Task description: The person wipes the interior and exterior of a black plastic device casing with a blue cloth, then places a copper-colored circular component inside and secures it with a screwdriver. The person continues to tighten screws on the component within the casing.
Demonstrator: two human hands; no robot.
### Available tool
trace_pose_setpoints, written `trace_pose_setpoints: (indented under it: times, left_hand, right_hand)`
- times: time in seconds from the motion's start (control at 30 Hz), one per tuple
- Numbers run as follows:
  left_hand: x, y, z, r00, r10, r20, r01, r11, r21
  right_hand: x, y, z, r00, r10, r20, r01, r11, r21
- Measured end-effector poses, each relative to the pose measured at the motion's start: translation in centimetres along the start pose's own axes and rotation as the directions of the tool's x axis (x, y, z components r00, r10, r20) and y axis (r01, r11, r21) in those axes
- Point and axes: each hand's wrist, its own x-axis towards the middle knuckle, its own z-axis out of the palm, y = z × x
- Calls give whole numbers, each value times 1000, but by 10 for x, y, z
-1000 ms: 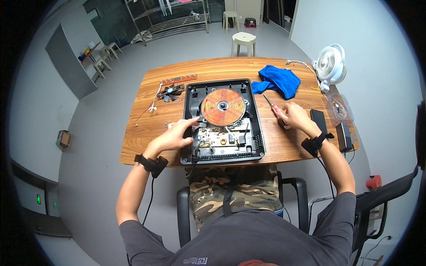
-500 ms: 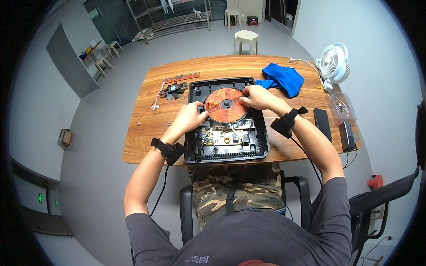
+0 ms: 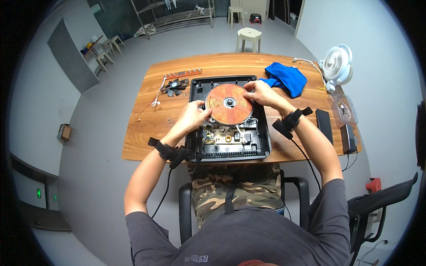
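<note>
A round copper induction coil (image 3: 224, 114) with a dark knob at its centre sits over the open black cooker housing (image 3: 262, 148). My left hand (image 3: 194, 115) grips the coil's left rim between thumb and fingers. On the opposite side, my right hand (image 3: 262, 94) pinches the upper right rim. Below the coil, a circuit board (image 3: 219, 136) lies inside the housing, with a pale lead (image 3: 240, 130) running from the coil toward it. The coil covers the middle of the housing, so what lies directly under it is hidden.
Left of the housing lie a black cooling fan (image 3: 176, 87), a narrow orange circuit strip (image 3: 183, 73) and small screws. Toward the right are a blue cloth (image 3: 289, 80), a white desk fan (image 3: 336, 65), a clear plastic box (image 3: 345, 110) and two black boxy items (image 3: 324, 126).
The coil looks larger and slightly tilted, as if raised a little from the housing between my two hands. The dark bar across its face no longer shows as plainly.
</note>
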Motion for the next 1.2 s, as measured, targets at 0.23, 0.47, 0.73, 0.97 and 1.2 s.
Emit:
trace_pose_setpoints:
  times: [0.23, 0.47, 0.73, 0.97, 1.2]
  left_hand:
    - [-29, 9, -9, 965, -107, 240, 150, 974, -169]
    - [-34, 4, -11, 970, -88, 226, 82, 996, 38]
    - [-39, -9, -10, 983, -7, 182, -39, 968, 247]
    - [-36, -8, -10, 978, -26, 209, -68, 901, 428]
    - [-33, 11, -7, 956, -107, 272, -76, 807, 586]
  right_hand:
    - [-30, -29, -4, 986, 2, 169, 12, 996, -86]
    - [-39, -20, 1, 980, -150, 131, 166, 979, -116]
    - [-35, -47, -1, 963, -59, 264, 120, 967, -223]
    - [-26, -27, 14, 964, -107, 244, 149, 976, -162]
    - [-32, -20, 9, 973, -162, 167, 174, 983, -62]
